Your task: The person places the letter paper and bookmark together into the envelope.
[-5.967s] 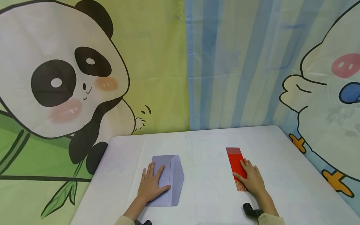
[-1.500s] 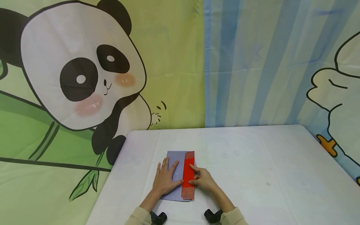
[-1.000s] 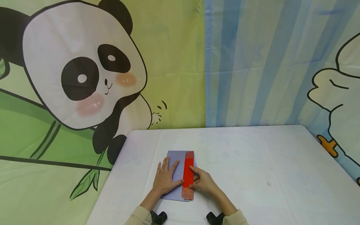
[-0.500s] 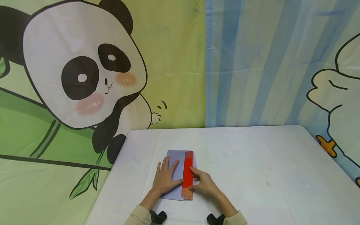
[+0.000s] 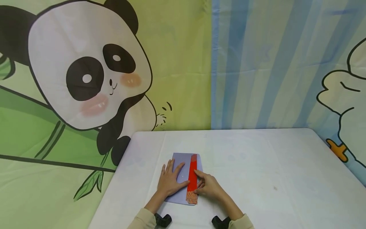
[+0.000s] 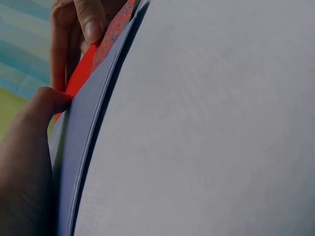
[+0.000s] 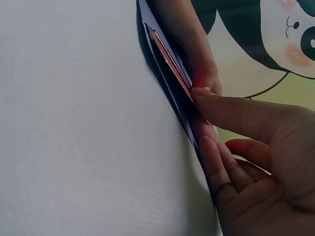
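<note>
A lavender envelope [image 5: 181,162] lies on the white table with its flap [image 5: 199,160] on the right. Partly inside its opening is a long red paper card [image 5: 193,176], with speckled orange at the near end. My right hand [image 5: 210,187] pinches the card's right edge between thumb and fingers. Fingers spread, my left hand [image 5: 168,181] rests on the envelope, its thumb reaching the opening. In the left wrist view the red card [image 6: 83,71] passes behind the envelope's front [image 6: 81,118]. The right wrist view looks along the opening, with the red edge [image 7: 170,61] between its layers.
Black wrist mounts [image 5: 163,220] show at both cuffs, close to the table surface. The white table [image 5: 257,178] extends to the right and back. Behind it hang printed curtains, with a panda [image 5: 85,70] at left and blue stripes [image 5: 237,63] at right.
The red card went from lying apart on the right, under my right hand, to the envelope's opening. Over the last second its visible strip has narrowed as it slid leftward. My left hand stays on the envelope.
</note>
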A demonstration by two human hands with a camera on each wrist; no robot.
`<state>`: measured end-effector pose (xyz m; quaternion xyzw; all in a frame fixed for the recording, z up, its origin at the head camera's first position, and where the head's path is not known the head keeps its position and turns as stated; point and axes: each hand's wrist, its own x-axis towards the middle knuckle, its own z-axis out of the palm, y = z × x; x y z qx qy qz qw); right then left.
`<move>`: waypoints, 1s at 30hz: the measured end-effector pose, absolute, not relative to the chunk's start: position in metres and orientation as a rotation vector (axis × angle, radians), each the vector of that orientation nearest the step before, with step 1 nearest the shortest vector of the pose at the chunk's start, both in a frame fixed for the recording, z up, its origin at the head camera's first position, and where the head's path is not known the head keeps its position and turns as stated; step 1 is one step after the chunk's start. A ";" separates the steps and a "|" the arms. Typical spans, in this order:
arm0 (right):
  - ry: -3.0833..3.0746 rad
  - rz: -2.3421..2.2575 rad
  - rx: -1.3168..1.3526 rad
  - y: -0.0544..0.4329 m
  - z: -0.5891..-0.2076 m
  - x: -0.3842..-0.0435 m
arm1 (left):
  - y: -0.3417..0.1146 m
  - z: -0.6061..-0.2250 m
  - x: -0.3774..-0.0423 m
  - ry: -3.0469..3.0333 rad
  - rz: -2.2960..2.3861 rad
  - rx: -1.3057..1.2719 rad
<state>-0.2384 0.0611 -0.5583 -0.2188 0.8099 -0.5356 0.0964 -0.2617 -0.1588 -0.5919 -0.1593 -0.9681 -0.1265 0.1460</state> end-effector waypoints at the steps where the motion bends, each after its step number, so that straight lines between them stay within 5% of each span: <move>1: 2.379 -1.596 -0.646 0.061 -0.558 -0.239 | -0.159 -0.591 -0.261 -2.792 -0.365 -0.455; 30: 2.245 -1.611 -0.842 0.068 -0.567 -0.247 | -0.158 -0.589 -0.261 -2.814 -0.385 -0.466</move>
